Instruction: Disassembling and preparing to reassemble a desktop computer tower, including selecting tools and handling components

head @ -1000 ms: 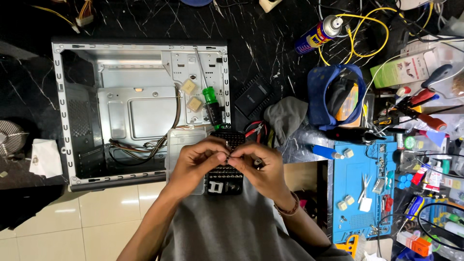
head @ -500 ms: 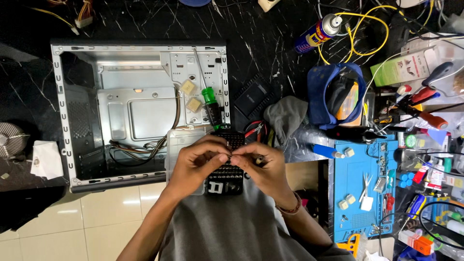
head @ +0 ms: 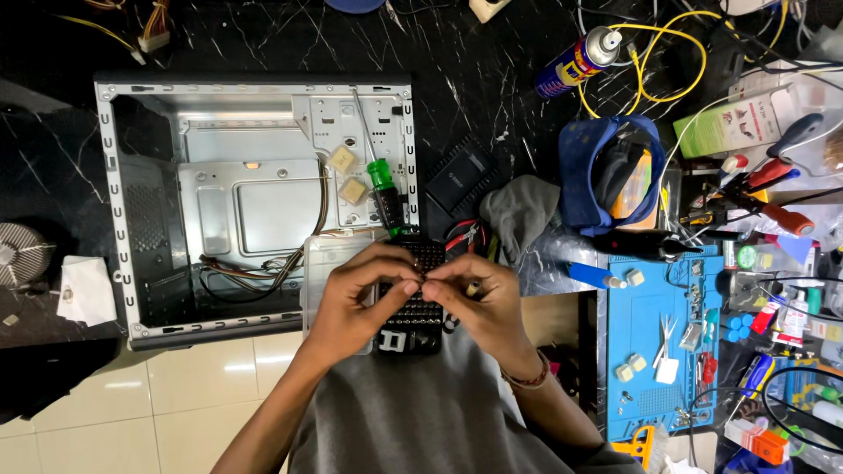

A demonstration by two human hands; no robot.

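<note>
Both hands meet over a black rectangular screwdriver-bit case [head: 413, 303] that lies open on the person's grey-clothed lap, at the near edge of the black marbled counter [head: 492, 88]. The left hand [head: 356, 298] curls in from the left, its fingers [head: 399, 288] bent and pinched together with those of the right hand [head: 483, 303] on something very small right above the rows of bits; what that small piece is, I cannot tell. The right hand also has a slim metal-tipped driver handle [head: 472, 287] tucked under its fingers, so neither hand is loose: both are clenched in a fine pinch, fingertips touching each other. A beaded bracelet [head: 527, 379] sits on the right wrist.

Just behind the hands lies an empty grey metal computer case [head: 255, 202], open side up, with a bundle of wires in its lower part. A green-and-black-handled screwdriver [head: 384, 189] rests on its right edge, just above the bit case. A clear plastic box [head: 329, 259] sits partly under the left hand.

To the right, well apart from the hands, is a blue silicone work mat [head: 659, 342] with small tools and white pieces on it. Further back lie a blue cap [head: 584, 171], a blue and yellow spray can [head: 575, 61], a crumpled grey cloth [head: 522, 215] and a loop of yellow cable [head: 667, 61].
</note>
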